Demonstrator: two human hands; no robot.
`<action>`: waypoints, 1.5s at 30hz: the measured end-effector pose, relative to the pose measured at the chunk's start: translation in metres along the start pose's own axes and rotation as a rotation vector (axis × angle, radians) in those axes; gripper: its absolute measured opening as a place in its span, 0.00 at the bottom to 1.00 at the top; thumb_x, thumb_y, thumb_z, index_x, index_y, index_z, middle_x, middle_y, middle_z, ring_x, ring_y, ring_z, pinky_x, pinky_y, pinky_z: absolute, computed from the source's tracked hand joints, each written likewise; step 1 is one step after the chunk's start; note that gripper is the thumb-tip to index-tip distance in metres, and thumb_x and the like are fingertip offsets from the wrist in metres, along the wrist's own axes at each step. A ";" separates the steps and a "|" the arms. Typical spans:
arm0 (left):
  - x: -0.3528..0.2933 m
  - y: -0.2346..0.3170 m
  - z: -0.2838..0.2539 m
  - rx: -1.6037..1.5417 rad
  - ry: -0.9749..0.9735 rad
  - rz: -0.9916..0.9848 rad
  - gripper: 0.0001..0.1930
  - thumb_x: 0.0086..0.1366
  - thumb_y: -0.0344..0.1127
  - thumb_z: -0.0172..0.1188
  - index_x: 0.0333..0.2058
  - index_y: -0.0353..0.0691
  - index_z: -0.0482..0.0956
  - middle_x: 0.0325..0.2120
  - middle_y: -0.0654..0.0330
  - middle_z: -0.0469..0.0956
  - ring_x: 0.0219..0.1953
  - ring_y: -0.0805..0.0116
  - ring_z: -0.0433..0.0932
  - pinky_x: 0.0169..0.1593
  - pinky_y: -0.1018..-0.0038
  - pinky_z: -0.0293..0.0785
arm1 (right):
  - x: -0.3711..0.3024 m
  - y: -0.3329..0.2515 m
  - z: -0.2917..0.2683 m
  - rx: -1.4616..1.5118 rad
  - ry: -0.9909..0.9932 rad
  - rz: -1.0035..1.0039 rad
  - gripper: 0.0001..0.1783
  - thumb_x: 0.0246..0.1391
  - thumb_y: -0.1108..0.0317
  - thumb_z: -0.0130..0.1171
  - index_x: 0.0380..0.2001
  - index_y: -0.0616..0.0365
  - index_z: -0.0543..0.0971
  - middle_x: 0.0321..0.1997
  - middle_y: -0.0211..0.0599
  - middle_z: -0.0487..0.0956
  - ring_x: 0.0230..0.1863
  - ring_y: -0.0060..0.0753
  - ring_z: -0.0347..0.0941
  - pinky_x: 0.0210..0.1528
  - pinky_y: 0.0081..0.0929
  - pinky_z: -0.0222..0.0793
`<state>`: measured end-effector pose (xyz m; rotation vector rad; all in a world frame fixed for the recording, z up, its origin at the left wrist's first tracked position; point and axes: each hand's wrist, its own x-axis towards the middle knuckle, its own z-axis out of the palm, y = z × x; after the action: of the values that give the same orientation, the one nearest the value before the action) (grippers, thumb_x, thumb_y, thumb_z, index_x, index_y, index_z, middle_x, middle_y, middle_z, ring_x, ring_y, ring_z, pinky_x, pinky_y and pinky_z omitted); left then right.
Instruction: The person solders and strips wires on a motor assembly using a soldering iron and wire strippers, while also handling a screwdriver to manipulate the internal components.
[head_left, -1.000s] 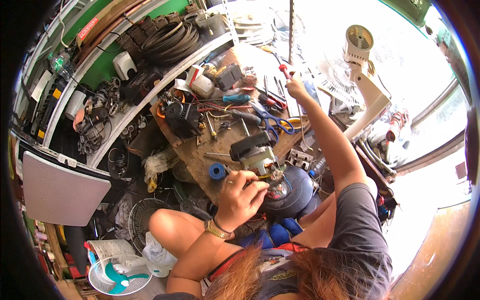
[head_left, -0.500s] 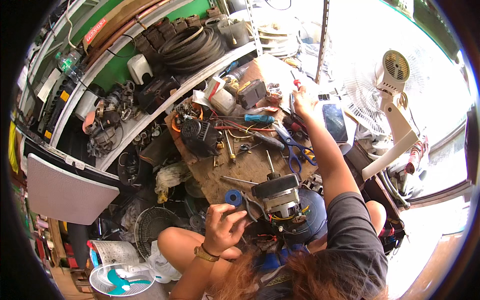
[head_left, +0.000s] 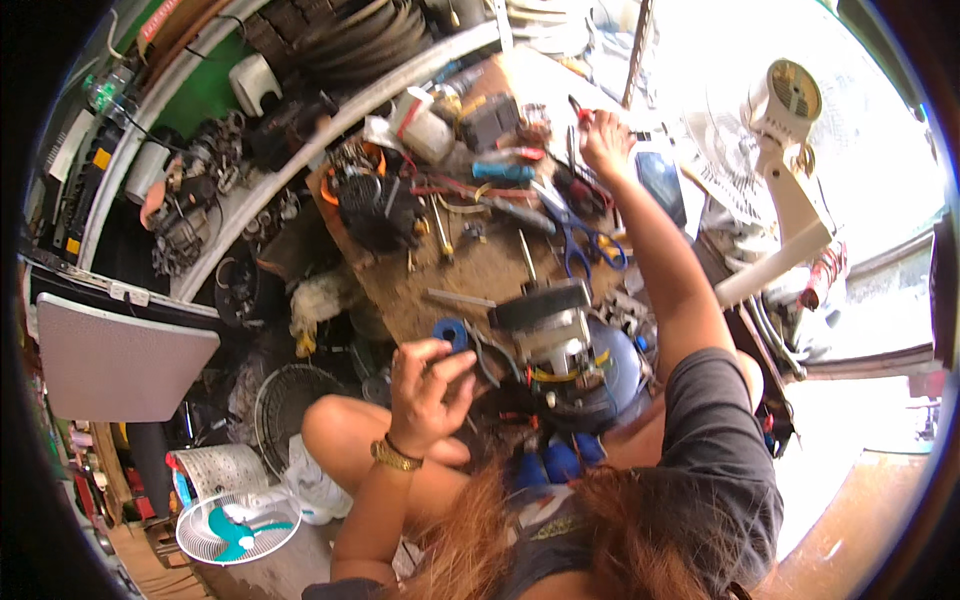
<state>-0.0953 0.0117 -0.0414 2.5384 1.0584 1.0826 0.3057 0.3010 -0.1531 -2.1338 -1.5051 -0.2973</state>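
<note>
The right hand (head_left: pixel 606 145) is outstretched at upper centre, its grip on a red-and-black tool (head_left: pixel 583 114) unclear; the left hand (head_left: pixel 424 398), mid-frame, is held loosely spread.

Red label (head_left: pixel 158 20) with pale lettering on brown board (head_left: pixel 187 24), blurred yellowish print (head_left: pixel 553 527) on dark shirt (head_left: pixel 715 425)

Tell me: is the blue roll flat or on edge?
Flat, it seems: the blue roll shows its round face and hole upward, beside the left hand.

The right hand (head_left: pixel 607 145) touches a red tool (head_left: pixel 584 114) over the wooden surface (head_left: pixel 395 287)'s far end; the left hand (head_left: pixel 425 397) hovers beside a blue spool (head_left: pixel 459 328).
</note>
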 end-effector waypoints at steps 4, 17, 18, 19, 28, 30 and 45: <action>-0.015 0.002 -0.005 0.003 0.007 -0.072 0.22 0.52 0.26 0.69 0.48 0.43 0.78 0.45 0.51 0.73 0.45 0.52 0.74 0.47 0.63 0.73 | -0.025 -0.026 -0.066 0.291 0.083 0.028 0.32 0.55 0.59 0.62 0.61 0.56 0.65 0.60 0.52 0.67 0.61 0.59 0.64 0.60 0.60 0.61; 0.001 0.017 0.015 -0.202 -0.041 0.035 0.17 0.50 0.25 0.65 0.41 0.40 0.78 0.41 0.53 0.73 0.45 0.50 0.73 0.50 0.60 0.71 | -0.265 0.011 -0.282 1.105 -0.152 0.060 0.10 0.62 0.71 0.54 0.45 0.62 0.78 0.45 0.32 0.78 0.44 0.20 0.72 0.49 0.19 0.64; 0.001 0.018 0.018 -0.183 -0.052 0.044 0.17 0.51 0.26 0.66 0.41 0.41 0.78 0.41 0.54 0.73 0.44 0.50 0.73 0.49 0.59 0.71 | -0.283 0.004 -0.282 1.094 -0.120 0.055 0.09 0.62 0.69 0.56 0.43 0.62 0.78 0.46 0.32 0.78 0.44 0.20 0.71 0.48 0.20 0.64; 0.002 0.019 0.019 -0.163 -0.061 0.051 0.17 0.51 0.28 0.67 0.42 0.42 0.78 0.41 0.54 0.73 0.44 0.51 0.72 0.48 0.59 0.70 | -0.302 0.000 -0.281 1.124 -0.172 0.128 0.11 0.64 0.66 0.57 0.44 0.62 0.78 0.48 0.33 0.78 0.42 0.20 0.71 0.47 0.19 0.65; 0.008 0.006 0.018 -0.394 -0.052 -0.046 0.06 0.55 0.26 0.66 0.30 0.38 0.77 0.29 0.56 0.79 0.35 0.53 0.78 0.41 0.62 0.72 | -0.370 -0.039 -0.261 1.663 -0.196 0.514 0.20 0.67 0.55 0.56 0.52 0.58 0.73 0.40 0.33 0.78 0.32 0.18 0.71 0.35 0.18 0.65; 0.009 0.003 0.015 -0.445 -0.031 -0.091 0.05 0.57 0.26 0.65 0.30 0.38 0.77 0.28 0.56 0.79 0.34 0.55 0.78 0.40 0.64 0.73 | -0.366 -0.043 -0.264 1.582 -0.273 0.550 0.17 0.66 0.57 0.58 0.48 0.58 0.76 0.36 0.30 0.79 0.29 0.17 0.70 0.33 0.17 0.64; 0.023 -0.025 0.002 -0.414 -0.066 -0.218 0.13 0.58 0.26 0.61 0.43 0.37 0.75 0.38 0.55 0.78 0.41 0.59 0.78 0.47 0.65 0.74 | -0.358 -0.059 -0.272 1.899 -0.265 0.656 0.08 0.64 0.67 0.61 0.41 0.59 0.77 0.33 0.31 0.79 0.28 0.21 0.72 0.33 0.20 0.69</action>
<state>-0.0965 0.0456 -0.0403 2.0689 0.9508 1.0254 0.1507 -0.1165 -0.0687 -0.8329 -0.4243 1.1889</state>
